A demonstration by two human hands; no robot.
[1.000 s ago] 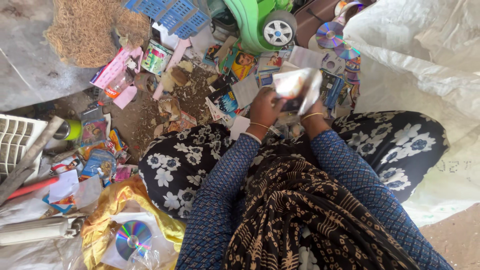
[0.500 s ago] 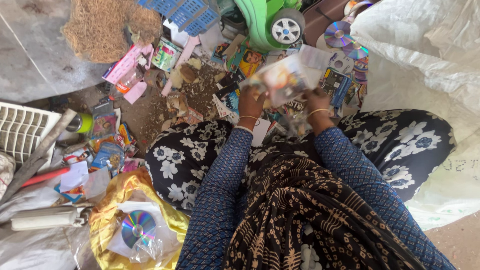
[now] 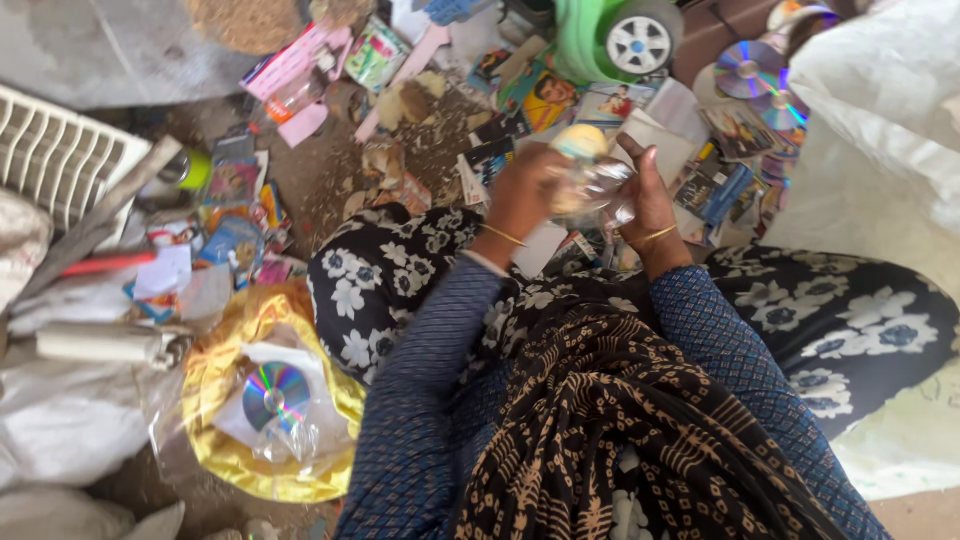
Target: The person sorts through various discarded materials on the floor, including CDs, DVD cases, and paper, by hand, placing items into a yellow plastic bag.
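Both hands (image 3: 585,195) now closer together, crumpling clear wrapper (image 3: 598,183); earlier spread flat.

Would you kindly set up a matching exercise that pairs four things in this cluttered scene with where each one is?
Things:
1. crinkled clear wrapper
2. disc in a sleeve
3. green toy car
4. white slatted grille

Places:
A. far left edge of the view
B. between the left hand and the right hand
C. on the yellow bag, lower left
D. top of the view, beyond the hands

Pairs: 1-B, 2-C, 3-D, 4-A
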